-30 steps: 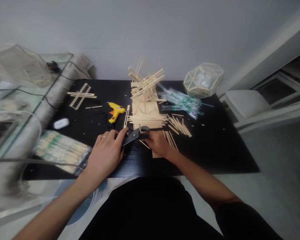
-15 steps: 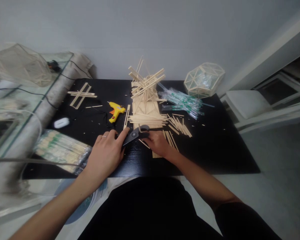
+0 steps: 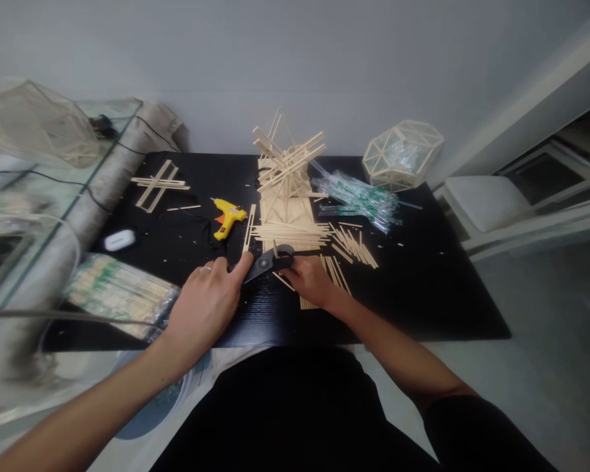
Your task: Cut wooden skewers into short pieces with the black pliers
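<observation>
In the head view, a short light-wood stick [image 3: 276, 247] stands up between the curved blades of the black shears [image 3: 264, 263]; the stick's long axis rises steeply across the tool, whose own length slants from the left hand [image 3: 202, 296] up toward the right hand [image 3: 311, 280]. The left grip is closed round the handle end, hiding most of it; the stick lies ahead of that grip and to its right, and the right hand is the nearer — its curled fingers are right beside the blades, though I cannot tell whether they pinch the stick's lower end or the tool.

The black table [image 3: 413, 288] carries scattered flecks; just beyond the shears lies a crosswise pile of sticks [image 3: 292, 234], with a stick structure [image 3: 291, 157] farther back; a yellow glue gun [image 3: 229, 218] lies beyond the left hand, a packet of sticks [image 3: 122, 295] beside the left forearm; short cut sticks [image 3: 356, 248] lie past the right hand, plastic wrappers [image 3: 356, 198] and a faceted frame [image 3: 403, 157] farther off.

A grey wall [image 3: 314, 59] backs the table; a pale cushioned seat [image 3: 482, 202] stands to the right — a glass top [image 3: 111, 111] to the left.
</observation>
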Tool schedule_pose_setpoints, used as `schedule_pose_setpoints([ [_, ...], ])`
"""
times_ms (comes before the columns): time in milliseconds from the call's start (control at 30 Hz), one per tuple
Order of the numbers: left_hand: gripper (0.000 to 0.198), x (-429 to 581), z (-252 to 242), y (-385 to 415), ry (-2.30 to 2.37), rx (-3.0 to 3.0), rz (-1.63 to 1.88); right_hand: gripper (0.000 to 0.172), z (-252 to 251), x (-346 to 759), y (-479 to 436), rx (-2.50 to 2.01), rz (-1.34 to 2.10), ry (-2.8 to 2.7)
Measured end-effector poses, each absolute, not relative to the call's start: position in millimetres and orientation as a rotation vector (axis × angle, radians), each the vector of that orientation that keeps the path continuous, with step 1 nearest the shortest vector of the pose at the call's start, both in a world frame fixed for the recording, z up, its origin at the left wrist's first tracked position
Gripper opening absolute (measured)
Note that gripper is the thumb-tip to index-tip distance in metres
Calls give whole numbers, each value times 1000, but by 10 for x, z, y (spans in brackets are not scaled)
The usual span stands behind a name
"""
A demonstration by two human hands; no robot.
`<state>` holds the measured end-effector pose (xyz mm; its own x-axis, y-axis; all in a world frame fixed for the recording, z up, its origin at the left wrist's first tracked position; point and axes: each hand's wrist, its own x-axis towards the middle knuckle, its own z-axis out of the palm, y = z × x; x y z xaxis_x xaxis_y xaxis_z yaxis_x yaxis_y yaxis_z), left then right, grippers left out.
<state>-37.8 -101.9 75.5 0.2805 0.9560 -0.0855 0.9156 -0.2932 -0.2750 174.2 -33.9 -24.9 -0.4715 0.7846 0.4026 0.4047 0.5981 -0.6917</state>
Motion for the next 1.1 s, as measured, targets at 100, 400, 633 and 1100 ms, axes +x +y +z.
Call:
schedule_pose_setpoints([
  [100,53,-379,765,-1027,-1751,-2362,367,20,-252,1733,-350,-951,658,-2114],
  [400,52,-420,732,-1029,-1775,-2365,369,21,-248,1718,-356,-964,668,-2130],
  [633,46,-555,659,-984,-1794,-2374,111,19,-66,1742,-342,-896,774,-2130],
  [1100,42,-866,329,-1093,-2467,-2424,-544,18,-46,1614,-147,-1312,973,-2203],
])
